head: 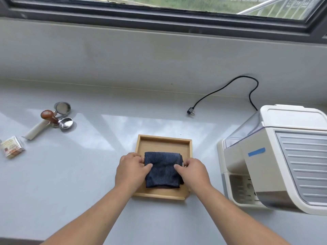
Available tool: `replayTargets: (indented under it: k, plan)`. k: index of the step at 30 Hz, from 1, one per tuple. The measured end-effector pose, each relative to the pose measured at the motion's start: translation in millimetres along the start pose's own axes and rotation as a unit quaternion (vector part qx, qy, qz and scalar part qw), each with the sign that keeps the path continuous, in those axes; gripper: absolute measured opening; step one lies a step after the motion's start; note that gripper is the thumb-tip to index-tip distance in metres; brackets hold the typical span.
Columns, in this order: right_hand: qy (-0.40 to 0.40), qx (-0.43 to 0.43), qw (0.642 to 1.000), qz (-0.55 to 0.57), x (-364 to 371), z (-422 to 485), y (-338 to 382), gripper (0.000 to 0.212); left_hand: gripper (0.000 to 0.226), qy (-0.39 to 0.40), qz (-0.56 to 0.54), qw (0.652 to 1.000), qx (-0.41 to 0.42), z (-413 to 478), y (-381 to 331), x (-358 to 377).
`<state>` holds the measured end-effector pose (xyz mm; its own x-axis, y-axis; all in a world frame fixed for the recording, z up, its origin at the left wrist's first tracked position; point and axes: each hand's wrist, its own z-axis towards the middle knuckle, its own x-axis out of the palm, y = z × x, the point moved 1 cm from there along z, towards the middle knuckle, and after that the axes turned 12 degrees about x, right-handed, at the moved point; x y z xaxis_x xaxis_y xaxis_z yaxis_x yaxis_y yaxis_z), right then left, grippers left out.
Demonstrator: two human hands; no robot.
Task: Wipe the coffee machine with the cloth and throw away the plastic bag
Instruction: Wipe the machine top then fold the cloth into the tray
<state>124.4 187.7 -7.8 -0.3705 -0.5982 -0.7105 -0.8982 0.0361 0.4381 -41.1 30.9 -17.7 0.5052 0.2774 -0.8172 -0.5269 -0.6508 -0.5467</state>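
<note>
Pale counter (70,183) under a window, well lit. Cream coffee machine (276,156) at the right, unplugged, cord (230,85) trailing behind. Wooden tray (164,140) at centre, folded dark cloth (161,170) lying inside. Left hand (131,171) and right hand (193,171) pinching the cloth's two sides, thumbs on top, other fingers partly hidden. Plastic bag (12,147) far left, near a tamper (48,116). Probably best: lift evenly, keep the fold, carry right, wipe with flat pressure.
</note>
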Motion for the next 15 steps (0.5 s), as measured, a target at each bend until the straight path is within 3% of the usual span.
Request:
replayTargets:
  k: [15]
  plan:
    - [-0.057, -0.060, 0.991, -0.103, 7, 3, 1, 0.044, 0.031, -0.007, 0.085, 0.996, -0.019, 4, 3, 15]
